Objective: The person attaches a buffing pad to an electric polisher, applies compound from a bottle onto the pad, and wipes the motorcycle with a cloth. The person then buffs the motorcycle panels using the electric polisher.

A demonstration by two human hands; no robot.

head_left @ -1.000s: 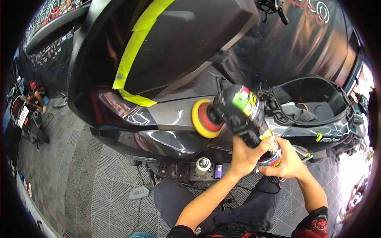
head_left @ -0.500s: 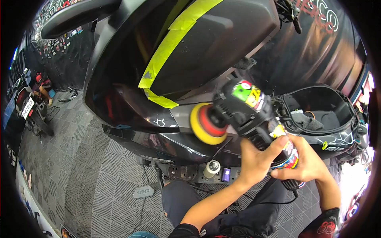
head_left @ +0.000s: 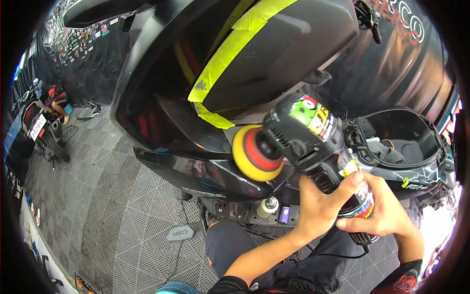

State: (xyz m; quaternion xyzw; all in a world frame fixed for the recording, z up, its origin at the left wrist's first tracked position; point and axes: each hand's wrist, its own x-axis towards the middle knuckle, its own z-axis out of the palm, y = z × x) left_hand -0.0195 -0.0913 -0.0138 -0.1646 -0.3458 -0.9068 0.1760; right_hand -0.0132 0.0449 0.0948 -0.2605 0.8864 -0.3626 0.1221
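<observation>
Both my hands are wrapped around the body of a black polisher (head_left: 306, 134) covered in bright stickers. My left hand (head_left: 320, 206) grips nearer the head, and my right hand (head_left: 379, 208) is closed farther back by the cord end. The polisher's round yellow and red pad (head_left: 257, 154) is against, or very close to, the glossy black side panel of a scooter (head_left: 176, 125); exact contact cannot be made out. Yellow-green masking tape (head_left: 235, 56) runs along the panel above the pad.
A pale bottle (head_left: 267, 208) and a small purple container (head_left: 284, 214) stand on the footboard below. The open seat compartment (head_left: 360, 120) holds a grey cloth (head_left: 387, 151). A cord trails by my legs. Far left, a person (head_left: 58, 104) sits beside a parked motorcycle (head_left: 41, 130).
The view has shifted, so the scooter appears farther right. Against the panel, the pad has moved slightly left, closer to the tape's lower corner. Both hands keep their hold on the polisher.
</observation>
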